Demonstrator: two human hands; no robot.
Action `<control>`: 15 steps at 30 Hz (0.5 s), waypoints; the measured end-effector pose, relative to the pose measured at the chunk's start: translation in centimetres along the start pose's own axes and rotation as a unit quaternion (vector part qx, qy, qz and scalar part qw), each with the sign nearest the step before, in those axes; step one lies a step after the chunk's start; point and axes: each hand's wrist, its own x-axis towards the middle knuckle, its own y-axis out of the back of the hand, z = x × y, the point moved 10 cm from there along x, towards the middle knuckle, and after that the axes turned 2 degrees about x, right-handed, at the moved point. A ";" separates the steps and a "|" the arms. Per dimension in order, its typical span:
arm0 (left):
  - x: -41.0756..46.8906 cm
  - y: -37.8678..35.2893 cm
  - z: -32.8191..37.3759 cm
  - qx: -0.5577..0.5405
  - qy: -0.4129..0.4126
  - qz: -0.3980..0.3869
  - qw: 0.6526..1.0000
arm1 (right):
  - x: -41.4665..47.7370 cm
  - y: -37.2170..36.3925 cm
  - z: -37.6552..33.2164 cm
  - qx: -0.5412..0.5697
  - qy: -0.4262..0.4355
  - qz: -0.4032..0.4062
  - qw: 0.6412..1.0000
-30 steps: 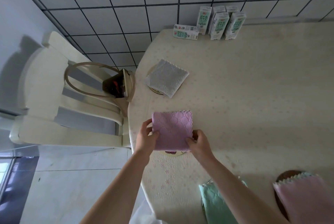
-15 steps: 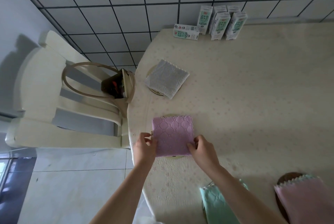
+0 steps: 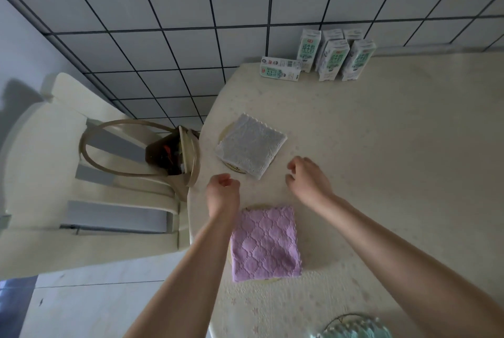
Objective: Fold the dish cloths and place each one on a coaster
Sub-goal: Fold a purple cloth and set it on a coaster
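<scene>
Left hand (image 3: 223, 192): held over the surface (image 3: 381, 163) between the two folded cloths; fingers are curled inward and nothing is held in the grip.
Right hand (image 3: 308, 180): held just right of the white cloth, fingers loosely bent and parted; the grip is empty.
Purple cloth (image 3: 265, 243): folded into a square and laid flat on a coaster (image 3: 272, 279), of which only thin rim slivers are seen at the far and near edges; it is touched by neither hand, and its left edge is partly hidden by the left forearm.
White cloth (image 3: 251, 149): folded, laid on a second coaster (image 3: 234, 167) near the surface's left edge.
Green cloth (image 3: 354, 328): partly seen at the bottom edge.
Milk cartons (image 3: 335, 58): grouped at the far edge by the tiled wall, one lying flat.
Chair (image 3: 81, 174): placed left of the surface, with a bag (image 3: 174, 152) on its seat.
</scene>
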 end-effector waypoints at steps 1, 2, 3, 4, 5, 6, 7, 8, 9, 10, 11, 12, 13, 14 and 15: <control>0.7 -0.8 -0.1 -0.028 0.035 -0.008 0.999 | 1.4 0.3 -0.8 -0.002 0.009 0.001 1.000; 1.3 -1.4 -0.2 -0.044 0.066 -0.015 0.997 | 2.7 0.5 -1.6 -0.002 0.020 0.000 1.000; 1.8 -2.1 -0.3 -0.057 0.092 -0.021 0.994 | 4.0 0.7 -2.5 -0.002 0.032 -0.002 0.999; 2.2 -2.6 -0.4 -0.074 0.114 -0.025 0.990 | 5.3 0.7 -3.2 -0.004 0.044 -0.003 0.999; 2.6 -3.1 -0.5 -0.093 0.131 -0.028 0.987 | 6.6 0.7 -3.9 -0.009 0.054 -0.003 0.999; 2.9 -3.5 -0.6 -0.110 0.144 -0.027 0.983 | 7.7 0.7 -4.5 -0.014 0.061 -0.003 0.998; 3.2 -3.8 -0.7 -0.126 0.154 -0.025 0.980 | 8.7 0.6 -4.9 -0.016 0.065 -0.005 0.998; 3.2 -4.0 -0.8 -0.137 0.163 -0.027 0.977 | 9.7 0.3 -5.2 -0.015 0.064 -0.012 0.998; 3.2 -4.2 -0.9 -0.152 0.171 -0.025 0.973 | 10.5 0.0 -5.3 -0.012 0.057 -0.022 0.998; 3.1 -4.4 -0.9 -0.164 0.176 -0.025 0.970 | 11.2 -0.4 -5.2 -0.006 0.047 -0.034 0.998; 3.3 -4.4 -1.1 -0.171 0.180 -0.022 0.969 | 11.8 -0.8 -5.0 0.000 0.035 -0.043 0.998; 3.4 -4.5 -1.2 -0.179 0.184 -0.016 0.967 | 12.3 -1.2 -4.7 0.005 0.024 -0.049 0.998; 3.4 -4.5 -1.2 -0.189 0.188 -0.010 0.964 | 12.7 -1.5 -4.5 0.010 0.015 -0.052 0.999; 3.3 -4.6 -1.2 -0.202 0.195 -0.008 0.960 | 13.1 -1.8 -4.3 0.017 0.006 -0.053 0.998; 3.3 -4.7 -1.2 -0.216 0.199 -0.004 0.956 | 13.4 -2.0 -4.0 0.027 -0.005 -0.055 0.998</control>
